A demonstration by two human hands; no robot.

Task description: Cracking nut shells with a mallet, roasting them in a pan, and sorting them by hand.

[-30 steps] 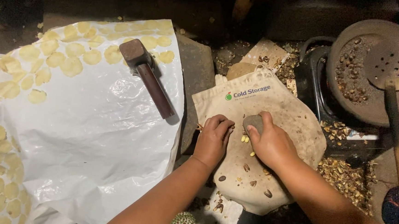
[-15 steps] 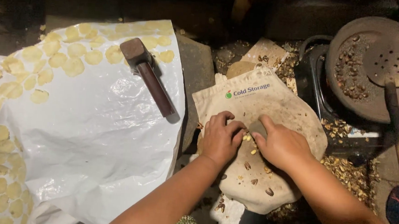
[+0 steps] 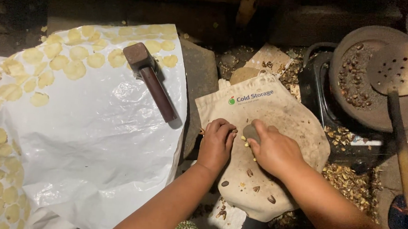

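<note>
Nearest the camera, a beige cloth bag [image 3: 278,133] is seen spread flat, strewn with brown seeds [image 3: 271,199] on its lower part. On it, the left hand [image 3: 216,143] is pressed knuckles up, fingers curled; whether anything is held cannot be told. Just beside it, a small grey stone [image 3: 250,131] is clasped in the right hand [image 3: 275,152], with pale crushed bits under it. Farther left, a wooden mallet [image 3: 152,80] is laid on a white plastic sheet [image 3: 98,141] lined with flattened yellow discs [image 3: 74,69]. Farther right, a perforated ladle [image 3: 400,67] is rested over a dark pan [image 3: 355,114].
</note>
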